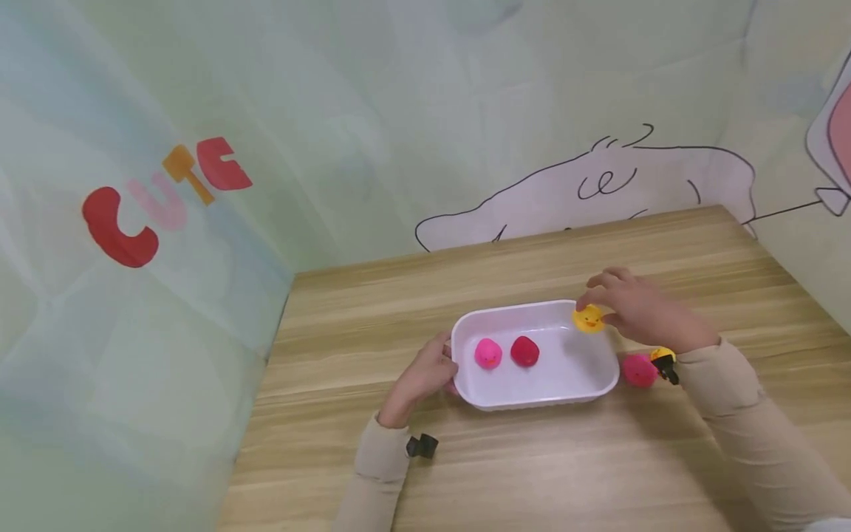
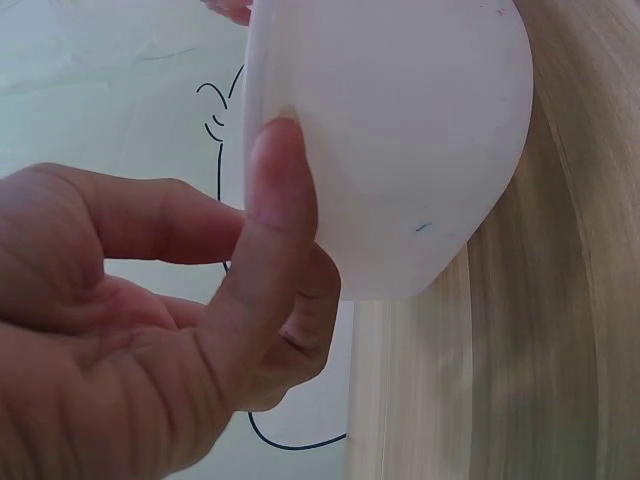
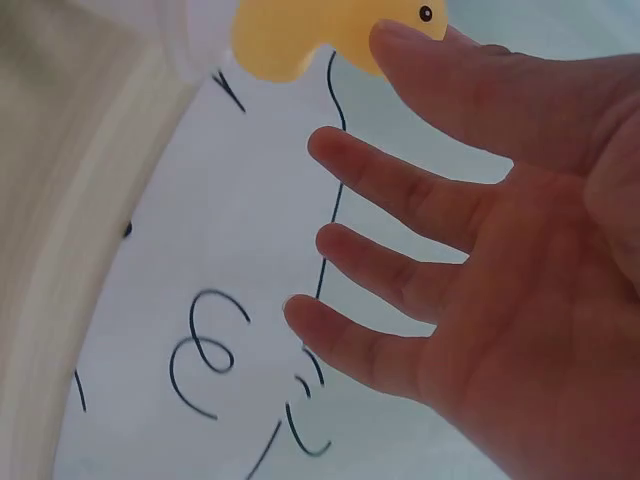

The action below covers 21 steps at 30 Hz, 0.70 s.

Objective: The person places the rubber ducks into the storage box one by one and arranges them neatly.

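A yellow rubber duck (image 1: 589, 319) is pinched between the thumb and a finger of my right hand (image 1: 634, 307), over the far right corner of a white plastic tub (image 1: 535, 403). The right wrist view shows the duck (image 3: 285, 45) at the thumb tip, the other fingers spread apart. My left hand (image 1: 425, 371) grips the tub's left end; in the left wrist view its thumb lies against the tub's wall (image 2: 420, 130). Inside the tub sit a pink rubber duck (image 1: 488, 355) and a red rounded toy (image 1: 525, 352).
Right of the tub, a deep pink duck (image 1: 640, 371) and another yellow duck (image 1: 662, 355) stand on the wooden table (image 1: 372, 310), the yellow one partly behind the right wrist's black camera (image 1: 665, 369). A printed curtain (image 1: 372, 148) hangs behind the table.
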### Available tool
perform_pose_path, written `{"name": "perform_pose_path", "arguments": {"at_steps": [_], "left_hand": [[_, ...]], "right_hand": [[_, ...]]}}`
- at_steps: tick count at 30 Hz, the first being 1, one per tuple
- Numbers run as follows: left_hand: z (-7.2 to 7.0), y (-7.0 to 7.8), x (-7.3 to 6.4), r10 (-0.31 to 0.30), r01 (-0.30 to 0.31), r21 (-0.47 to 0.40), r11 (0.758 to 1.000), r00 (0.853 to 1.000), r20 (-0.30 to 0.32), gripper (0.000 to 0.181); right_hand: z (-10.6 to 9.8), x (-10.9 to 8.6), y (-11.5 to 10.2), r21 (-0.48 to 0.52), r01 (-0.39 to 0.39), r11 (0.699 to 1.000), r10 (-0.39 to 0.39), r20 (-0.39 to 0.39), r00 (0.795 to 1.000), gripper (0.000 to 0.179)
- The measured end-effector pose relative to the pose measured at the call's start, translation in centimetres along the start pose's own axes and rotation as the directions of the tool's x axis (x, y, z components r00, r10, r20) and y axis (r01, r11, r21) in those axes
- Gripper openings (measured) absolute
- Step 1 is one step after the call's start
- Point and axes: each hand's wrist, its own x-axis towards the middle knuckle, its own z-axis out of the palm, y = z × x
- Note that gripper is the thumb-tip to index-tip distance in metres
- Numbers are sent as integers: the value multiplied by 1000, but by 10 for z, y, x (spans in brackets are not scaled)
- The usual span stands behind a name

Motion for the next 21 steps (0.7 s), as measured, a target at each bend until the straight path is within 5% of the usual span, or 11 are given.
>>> {"name": "perform_pose_path", "arguments": {"at_steps": [6, 21], "left_hand": [[2, -2, 1, 5, -5, 1, 1000, 1000, 4, 64], [-1, -2, 0, 12, -12, 34, 999, 1000, -7, 66]], "right_hand": [[23, 10, -7, 28, 64, 998, -65, 25, 998, 41], [55, 24, -8, 63, 49, 997, -51, 27, 998, 46]]}}
